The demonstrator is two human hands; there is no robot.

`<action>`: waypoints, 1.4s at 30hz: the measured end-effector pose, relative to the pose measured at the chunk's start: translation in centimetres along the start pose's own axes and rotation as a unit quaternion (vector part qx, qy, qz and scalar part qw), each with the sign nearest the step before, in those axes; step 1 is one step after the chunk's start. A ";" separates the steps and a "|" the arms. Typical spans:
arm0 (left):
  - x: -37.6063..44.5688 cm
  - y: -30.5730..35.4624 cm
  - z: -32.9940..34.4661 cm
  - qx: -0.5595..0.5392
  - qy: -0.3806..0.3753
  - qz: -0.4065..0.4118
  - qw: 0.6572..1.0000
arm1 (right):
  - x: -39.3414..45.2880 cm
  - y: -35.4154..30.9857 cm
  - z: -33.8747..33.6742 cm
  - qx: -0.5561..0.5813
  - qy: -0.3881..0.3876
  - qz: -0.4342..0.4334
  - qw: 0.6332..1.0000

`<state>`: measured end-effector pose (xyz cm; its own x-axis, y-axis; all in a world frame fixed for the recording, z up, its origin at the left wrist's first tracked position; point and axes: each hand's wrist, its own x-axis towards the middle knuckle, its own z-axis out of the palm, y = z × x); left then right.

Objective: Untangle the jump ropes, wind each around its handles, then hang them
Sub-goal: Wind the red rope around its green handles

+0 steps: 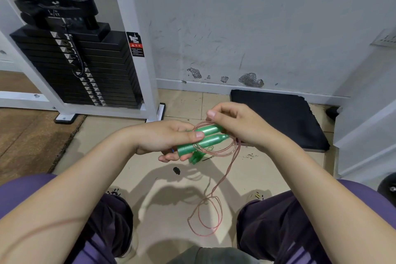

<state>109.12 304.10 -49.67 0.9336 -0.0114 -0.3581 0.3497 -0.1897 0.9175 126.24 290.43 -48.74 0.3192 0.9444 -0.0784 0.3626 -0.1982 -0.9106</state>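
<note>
Winding the rope round the green handles

The left hand grips both handles side by side; the right hand pinches the rope, laying coils; slack trails to the floor; next, I'd judge, more even turns.

weight stack left, wall ahead, open floor below hands (between knees)

Paired green handles, pinkish rope partly wound
</note>
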 end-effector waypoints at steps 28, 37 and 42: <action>0.3 0.0 0.7 -0.006 -0.017 0.022 1.000 | 0.1 0.2 1.4 0.036 -0.007 -0.024 0.999; 0.7 -0.3 0.9 -0.084 -0.003 0.014 0.996 | -0.2 -0.1 1.6 0.021 0.003 -0.050 0.999; 0.7 -0.5 0.6 -0.107 0.037 0.026 0.993 | -0.2 0.0 0.9 0.009 -0.015 -0.046 0.999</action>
<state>109.55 303.60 -50.53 0.9515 0.0581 -0.3023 0.3014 0.0226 0.9532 125.39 290.48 -49.07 0.2590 0.9659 -0.0060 0.3741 -0.1060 -0.9213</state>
